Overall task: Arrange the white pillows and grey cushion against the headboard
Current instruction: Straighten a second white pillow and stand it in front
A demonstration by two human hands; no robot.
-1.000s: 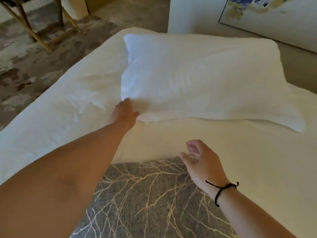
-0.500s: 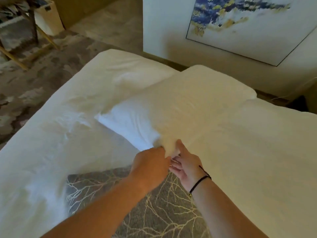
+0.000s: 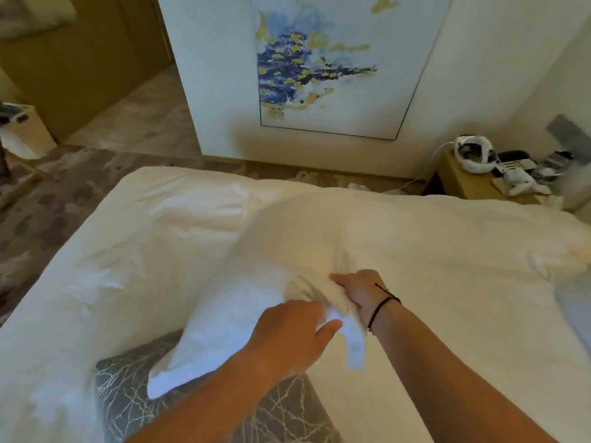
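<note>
A white pillow lies slantwise across the white bed, its near corner bunched up between my hands. My right hand grips the bunched edge of the pillow, fingers curled into the fabric. Just below and left of it, my left hand pinches the pillow's edge, thumb out to the right. The grey cushion with a pale branch pattern lies under my left forearm at the near edge, and the pillow's lower corner overlaps it. Another white shape shows blurred at the far right.
A framed blue and gold painting leans against the wall beyond the bed. A wooden nightstand with a phone and headset stands at the right. Patterned carpet and a stand with wooden legs are to the left.
The pillow has been pulled closer and turned, its near corner now over the grey cushion. Both hands hold its edge further toward me, and my view has lifted toward the wall.
</note>
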